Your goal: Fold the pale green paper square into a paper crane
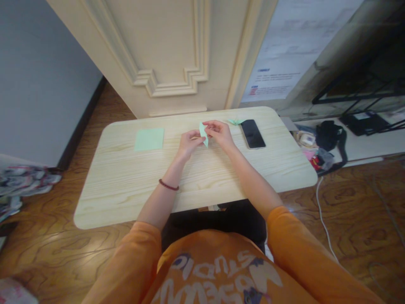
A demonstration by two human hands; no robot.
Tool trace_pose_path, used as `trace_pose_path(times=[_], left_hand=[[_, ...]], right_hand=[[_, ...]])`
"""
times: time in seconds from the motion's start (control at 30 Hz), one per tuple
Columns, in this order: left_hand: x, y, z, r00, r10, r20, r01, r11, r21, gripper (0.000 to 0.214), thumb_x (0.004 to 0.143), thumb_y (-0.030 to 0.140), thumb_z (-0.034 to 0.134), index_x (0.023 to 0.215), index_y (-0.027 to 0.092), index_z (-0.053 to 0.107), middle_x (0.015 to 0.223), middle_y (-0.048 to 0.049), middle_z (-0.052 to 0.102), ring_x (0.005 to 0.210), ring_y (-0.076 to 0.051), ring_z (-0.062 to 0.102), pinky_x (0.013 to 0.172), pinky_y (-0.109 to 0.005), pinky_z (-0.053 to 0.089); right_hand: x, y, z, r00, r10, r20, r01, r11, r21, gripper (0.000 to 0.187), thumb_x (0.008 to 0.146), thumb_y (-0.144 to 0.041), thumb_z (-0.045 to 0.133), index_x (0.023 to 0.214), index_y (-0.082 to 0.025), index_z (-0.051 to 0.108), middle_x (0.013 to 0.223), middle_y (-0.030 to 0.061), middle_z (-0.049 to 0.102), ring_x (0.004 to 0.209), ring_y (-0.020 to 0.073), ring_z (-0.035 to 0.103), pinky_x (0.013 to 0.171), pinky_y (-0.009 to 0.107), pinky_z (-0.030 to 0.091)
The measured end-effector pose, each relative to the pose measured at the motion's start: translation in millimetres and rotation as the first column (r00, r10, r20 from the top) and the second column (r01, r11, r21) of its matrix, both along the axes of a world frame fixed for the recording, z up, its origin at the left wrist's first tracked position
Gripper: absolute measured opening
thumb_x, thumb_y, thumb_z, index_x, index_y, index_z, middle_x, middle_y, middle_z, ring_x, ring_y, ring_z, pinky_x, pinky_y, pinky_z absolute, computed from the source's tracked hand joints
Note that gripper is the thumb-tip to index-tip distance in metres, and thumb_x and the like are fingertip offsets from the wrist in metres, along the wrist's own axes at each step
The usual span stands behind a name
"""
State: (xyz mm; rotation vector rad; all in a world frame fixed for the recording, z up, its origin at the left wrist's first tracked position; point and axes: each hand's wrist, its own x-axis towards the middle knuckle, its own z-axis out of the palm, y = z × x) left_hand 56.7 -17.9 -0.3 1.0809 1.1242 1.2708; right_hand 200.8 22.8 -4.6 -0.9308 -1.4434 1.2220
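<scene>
A small piece of folded light green paper (203,134) is held up between both hands over the far middle of the table. My left hand (190,143) pinches its lower left side. From the right, my right hand (219,131) grips its upper part, with thumb and fingers closed on the edge. The fingers hide some of the folds. A flat stack or sheet of square green paper (149,139) lies to the left of my left hand. Beyond my right hand sits a small folded green paper shape (234,122), beside a black-screened phone (252,134).
The pale wood-grain table (126,181) has rounded corners and meets a cream panelled door or wall (171,50) at its far edge. To the right, a low shelf (363,156) carries a black strap (332,135) and clutter. A white cable (322,219) runs down to the floor.
</scene>
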Motion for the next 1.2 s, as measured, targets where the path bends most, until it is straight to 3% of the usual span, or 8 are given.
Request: trace_pose_path(times=[0.2, 0.4, 0.73, 0.97, 1.2], left_hand=[[1.0, 3.9, -4.0, 0.984, 0.120, -0.130, -0.114, 0.992, 0.054, 0.026, 0.055, 0.020, 0.077, 0.080, 0.013, 0.073, 0.069, -0.0011, 0.068, 0.058, -0.013, 0.063, 0.061, -0.026, 0.053], [-0.7, 7.0, -4.3, 0.973, 0.217, -0.080, -0.215, 0.976, 0.040, 0.035, 0.053, 0.017, 0.081, 0.086, 0.013, 0.071, 0.072, -0.0039, 0.071, 0.064, -0.016, 0.068, 0.069, -0.032, 0.058], [-4.3, 5.3, -3.8, 0.972, 0.230, -0.049, -0.230, 0.973, 0.004, 0.036, 0.055, 0.014, 0.081, 0.089, 0.011, 0.069, 0.074, -0.0067, 0.072, 0.070, -0.021, 0.070, 0.073, -0.038, 0.059], [-3.8, 4.9, -4.4, 0.977, 0.197, -0.076, -0.192, 0.979, 0.066, 0.049, 0.054, 0.019, 0.081, 0.102, 0.017, 0.067, 0.071, -0.0010, 0.070, 0.062, -0.019, 0.069, 0.064, -0.034, 0.060], [-5.6, 6.2, -6.6, 0.982, 0.173, -0.070, -0.169, 0.984, 0.049, 0.051, 0.052, 0.023, 0.082, 0.101, 0.016, 0.068, 0.078, -0.0035, 0.073, 0.067, -0.020, 0.070, 0.066, -0.035, 0.060]], right_hand=[[0.7, -2.7, 2.0, 0.981, -0.115, 0.157, 0.086, 0.980, 0.182, 0.033, 0.076, -0.023, 0.065, 0.109, -0.023, 0.071, 0.094, 0.0035, 0.067, 0.072, 0.0138, 0.058, 0.067, 0.028, 0.051], [-0.5, -5.8, 4.1, 0.955, -0.133, 0.265, 0.054, 0.957, 0.285, 0.036, 0.081, -0.029, 0.064, 0.116, -0.024, 0.071, 0.115, 0.0071, 0.067, 0.079, 0.0155, 0.061, 0.065, 0.028, 0.053], [-2.7, -8.4, 3.7, 0.933, -0.154, 0.326, 0.042, 0.945, 0.325, 0.027, 0.085, -0.020, 0.057, 0.105, -0.021, 0.075, 0.115, 0.0079, 0.071, 0.099, 0.0202, 0.065, 0.070, 0.029, 0.054], [-4.7, -10.4, 4.5, 0.924, -0.185, 0.335, 0.089, 0.955, 0.282, 0.033, 0.082, -0.016, 0.058, 0.110, -0.023, 0.073, 0.110, 0.0052, 0.072, 0.079, 0.0151, 0.062, 0.067, 0.028, 0.053], [-5.5, -7.3, 4.7, 0.972, -0.166, 0.167, 0.135, 0.974, 0.182, 0.020, 0.072, -0.021, 0.070, 0.091, -0.020, 0.076, 0.099, 0.0048, 0.072, 0.074, 0.0135, 0.061, 0.071, 0.029, 0.052]])
